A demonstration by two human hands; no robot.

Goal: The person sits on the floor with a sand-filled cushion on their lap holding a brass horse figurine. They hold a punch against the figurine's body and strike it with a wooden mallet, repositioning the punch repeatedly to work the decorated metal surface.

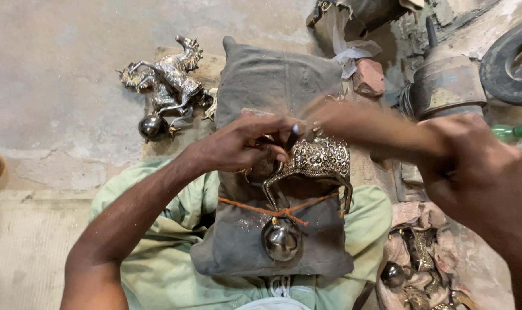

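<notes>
The grey, dusty cloth cushion (272, 80) lay on the person's lap, over the light green trousers (157, 258). On the cushion sat a shiny silver and gold metal figure with tiny carved patterns (321, 158). A thin orange string (255, 208) ran across the cushion and tied the figure down. A round shiny metal ball (281, 239) sat on the cushion just below the string.

The left hand (243, 143) was on the cushion at the left side of the figure. Its fingers were pinched tight around a small dark tool (293, 136), and the tip touched the top of the figure. The right hand (479, 172) was up in the air to the right of the cushion. It was blurry, so I cannot tell if it was closed or what it held.

Left of the cushion, a shiny silver metal horse (172, 80) lay on the grey floor. Right of the cushion were a red brick (369, 77) and a green plastic bottle (510, 133)
</notes>
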